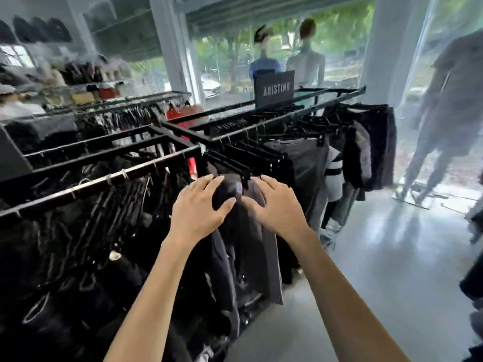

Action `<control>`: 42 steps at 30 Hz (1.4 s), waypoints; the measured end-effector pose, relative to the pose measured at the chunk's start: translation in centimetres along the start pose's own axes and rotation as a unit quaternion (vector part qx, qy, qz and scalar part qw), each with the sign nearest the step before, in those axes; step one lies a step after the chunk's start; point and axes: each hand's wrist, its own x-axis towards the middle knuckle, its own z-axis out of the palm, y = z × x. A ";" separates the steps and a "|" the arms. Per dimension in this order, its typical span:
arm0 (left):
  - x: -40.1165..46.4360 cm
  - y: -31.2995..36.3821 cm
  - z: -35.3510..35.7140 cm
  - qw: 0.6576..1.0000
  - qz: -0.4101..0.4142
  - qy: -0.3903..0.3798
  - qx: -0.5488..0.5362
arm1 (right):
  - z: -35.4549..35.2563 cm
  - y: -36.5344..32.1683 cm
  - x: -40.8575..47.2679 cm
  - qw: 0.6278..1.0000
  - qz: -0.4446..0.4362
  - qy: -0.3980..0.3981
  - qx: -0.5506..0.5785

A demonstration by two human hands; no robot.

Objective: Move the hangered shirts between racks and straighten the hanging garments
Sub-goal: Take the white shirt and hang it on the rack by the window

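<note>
A dark hanging garment (241, 239) hangs at the near end of the right black rack (261, 126), among several black clip hangers (243, 158). My left hand (201, 207) lies on the garment's rounded top with fingers spread and the thumb across its front. My right hand (274, 202) rests on its right shoulder, fingers spread and slightly bent. Neither hand closes round the cloth. To the left, a second black rack (104, 176) carries several dark garments on hangers.
A black brand sign (274, 88) stands on the right rack. Two mannequins (287, 58) face the window behind it. A person (444, 113) in grey stands at the right by the glass. Shelves of caps (65, 74) line the left wall. Grey floor (392, 257) lies to the right.
</note>
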 end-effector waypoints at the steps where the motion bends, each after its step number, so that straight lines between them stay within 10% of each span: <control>1: 0.9 1.3 1.0 1.000 0.003 -0.001 -0.004 | -0.4 1.6 0.2 1.000 0.005 -0.002 0.002; 23: 26.6 17.5 21.5 0.990 0.096 -0.013 -0.101 | -5.5 25.8 16.4 0.987 0.127 0.045 -0.083; 42: 41.3 21.7 35.2 0.994 -0.076 -0.013 -0.077 | -0.9 41.5 37.8 0.998 0.023 -0.046 0.033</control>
